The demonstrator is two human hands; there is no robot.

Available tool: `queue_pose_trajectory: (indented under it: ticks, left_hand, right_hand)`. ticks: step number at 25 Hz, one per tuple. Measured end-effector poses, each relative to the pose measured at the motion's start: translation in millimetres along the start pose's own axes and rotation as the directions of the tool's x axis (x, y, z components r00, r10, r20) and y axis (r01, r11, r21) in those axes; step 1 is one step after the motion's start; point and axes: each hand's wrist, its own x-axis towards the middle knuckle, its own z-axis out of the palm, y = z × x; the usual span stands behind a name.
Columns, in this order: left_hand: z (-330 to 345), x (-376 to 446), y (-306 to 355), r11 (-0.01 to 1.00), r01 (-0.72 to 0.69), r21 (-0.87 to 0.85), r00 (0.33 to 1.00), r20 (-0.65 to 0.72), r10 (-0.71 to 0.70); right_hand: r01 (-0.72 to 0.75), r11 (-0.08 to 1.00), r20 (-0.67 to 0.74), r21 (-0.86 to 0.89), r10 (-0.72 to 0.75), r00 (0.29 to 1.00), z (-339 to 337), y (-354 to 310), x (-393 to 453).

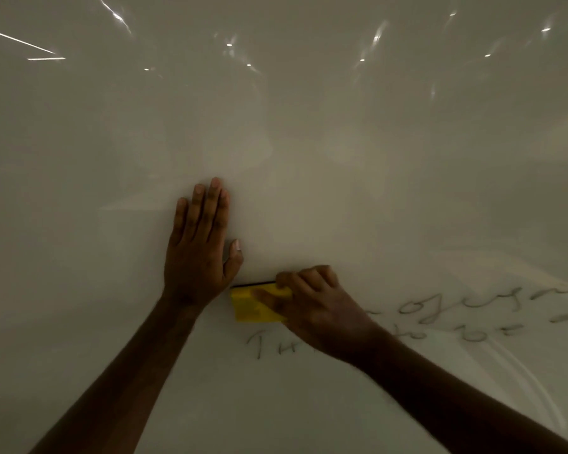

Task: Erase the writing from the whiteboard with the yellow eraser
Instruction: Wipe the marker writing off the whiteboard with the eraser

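Note:
The glossy whiteboard point(309, 126) fills the whole view. My right hand point(312, 306) grips the yellow eraser point(250, 308), whose dark felt edge is pressed against the board. Dark handwritten lines point(473, 309) run to the right of the eraser, and the letters "TH" point(269, 345) show just below it, partly hidden by my right wrist. My left hand point(200, 247) lies flat on the board with fingers together and thumb apart, just left of and above the eraser, holding nothing.
Ceiling lights reflect as bright spots and streaks point(230, 44) across the top of the board. Faint curved wipe marks point(522, 371) show at the lower right. No edge or tray of the board is in view.

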Motion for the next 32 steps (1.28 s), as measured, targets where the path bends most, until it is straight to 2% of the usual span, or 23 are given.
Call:
queue_pose_trajectory:
  ticks: [3,5,7,10,13,17,20,22,25,28,32]
  left_hand:
    - [-1,-1,-2,1.0,-0.004,0.009,1.0,0.014,0.004]
    - [-1,-3,-1,1.0,0.0,0.013,1.0,0.011,-0.001]
    - [0,-4,0,1.0,0.01,0.007,1.0,0.01,-0.01]
    - [2,-4,0,1.0,0.007,0.028,1.0,0.012,-0.007]
    - [1,-4,-1,1.0,0.007,0.025,1.0,0.02,-0.007]
    - [1,-4,-2,1.0,0.012,0.027,1.0,0.017,-0.012]
    - [1,-5,-3,1.0,0.009,0.022,1.0,0.02,-0.01]
    - [1,-5,-2,1.0,0.01,0.021,1.0,0.014,-0.01]
    - [2,-4,-2,1.0,0.008,0.024,1.0,0.006,-0.008]
    - [1,-5,-2,0.999,0.012,0.032,1.0,0.011,-0.013]
    - [0,-4,-2,1.0,0.01,0.019,1.0,0.023,-0.01]
  right_hand:
    - [0.127,0.992,0.13,0.027,-0.13,0.983,26,-28,-35]
    - [0.171,0.984,0.215,0.056,-0.179,0.96,22,-23,-66]
    - [0.157,0.986,0.208,0.056,-0.165,0.964,5,-4,-79]
    - [0.05,0.999,0.139,0.022,-0.052,0.989,-20,22,-52]
    - [-0.023,0.998,0.093,0.055,0.018,0.995,0,-2,-15]
    - [0.152,0.984,0.208,0.096,-0.169,0.964,42,-49,-38]
    - [0.262,0.959,0.254,0.109,-0.281,0.925,35,-34,-71]
    - [0.242,0.968,0.226,0.066,-0.251,0.941,15,-6,-75]
    - [0.09,0.996,0.116,-0.004,-0.089,0.989,-19,32,-45]
    - [-0.039,0.998,0.03,0.04,0.038,0.999,-18,23,-16]
    - [0.114,0.993,0.178,0.038,-0.119,0.977,12,-9,-63]
